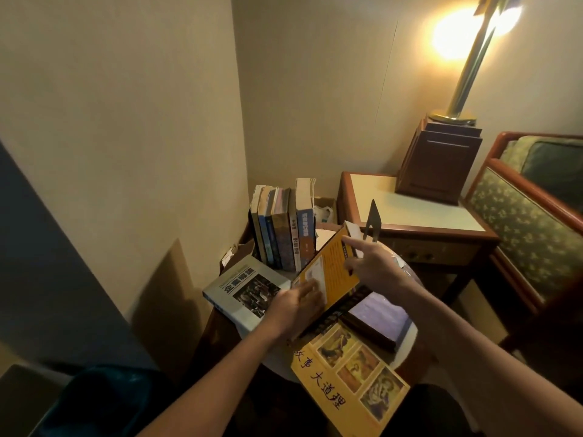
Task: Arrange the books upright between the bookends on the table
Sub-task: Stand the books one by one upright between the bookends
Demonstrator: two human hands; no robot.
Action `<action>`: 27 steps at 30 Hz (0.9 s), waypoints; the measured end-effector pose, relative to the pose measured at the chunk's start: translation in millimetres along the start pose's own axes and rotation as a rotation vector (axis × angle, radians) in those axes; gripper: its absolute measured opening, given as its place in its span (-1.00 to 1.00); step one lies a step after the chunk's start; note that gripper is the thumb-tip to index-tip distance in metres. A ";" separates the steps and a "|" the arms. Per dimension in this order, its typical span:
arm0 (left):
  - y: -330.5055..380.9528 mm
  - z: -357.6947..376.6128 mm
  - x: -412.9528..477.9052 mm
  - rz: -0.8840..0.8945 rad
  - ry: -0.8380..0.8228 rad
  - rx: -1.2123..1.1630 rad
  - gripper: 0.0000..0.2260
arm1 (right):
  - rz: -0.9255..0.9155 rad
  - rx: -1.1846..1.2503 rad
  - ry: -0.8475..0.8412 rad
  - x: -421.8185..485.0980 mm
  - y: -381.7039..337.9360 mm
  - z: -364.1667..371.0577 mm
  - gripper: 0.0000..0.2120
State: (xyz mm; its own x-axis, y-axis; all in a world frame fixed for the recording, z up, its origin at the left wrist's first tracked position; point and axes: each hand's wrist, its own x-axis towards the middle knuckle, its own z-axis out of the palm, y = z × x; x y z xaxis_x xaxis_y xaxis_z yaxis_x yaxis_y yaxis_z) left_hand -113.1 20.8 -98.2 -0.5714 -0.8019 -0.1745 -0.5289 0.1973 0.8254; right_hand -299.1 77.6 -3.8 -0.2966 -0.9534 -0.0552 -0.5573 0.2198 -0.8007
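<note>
Several books (285, 228) stand upright in a row at the back of the small round table (277, 361). A thin metal bookend (373, 217) stands to their right, with a gap between. An orange book (332, 269) leans tilted in that gap. My left hand (296, 307) grips its lower edge, and my right hand (372, 263) holds its upper right side with the index finger stretched along the top. A grey book (246, 290) lies flat at the left, a purple book (380, 318) at the right, and a yellow picture book (350, 376) overhangs the front edge.
A wooden side table (410, 209) with a lamp base (437, 159) stands to the right behind the bookend. An upholstered armchair (530, 222) fills the far right. Walls close in on the left and back. A white bag (325, 212) sits behind the books.
</note>
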 end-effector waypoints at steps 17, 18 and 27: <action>-101.1 -32.3 94.1 -0.193 -0.003 0.458 -0.37 | -0.153 -0.217 0.247 70.9 -1.1 -49.5 -0.48; -108.8 -32.0 97.4 -0.187 -0.007 0.502 -0.37 | -0.152 -0.221 0.257 77.3 0.7 -45.4 -0.48; -144.9 -17.9 97.4 -0.080 0.164 0.753 -0.24 | -0.186 -0.282 0.284 146.8 8.7 -8.2 -0.46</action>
State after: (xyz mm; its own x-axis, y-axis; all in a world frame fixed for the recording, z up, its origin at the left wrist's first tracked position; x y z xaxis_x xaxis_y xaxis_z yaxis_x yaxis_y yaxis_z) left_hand -81.0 -96.0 -225.2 -0.4448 -0.8913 -0.0881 -0.8820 0.4188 0.2159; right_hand -353.9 -58.7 -14.0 -0.3505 -0.8960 0.2726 -0.7996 0.1348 -0.5852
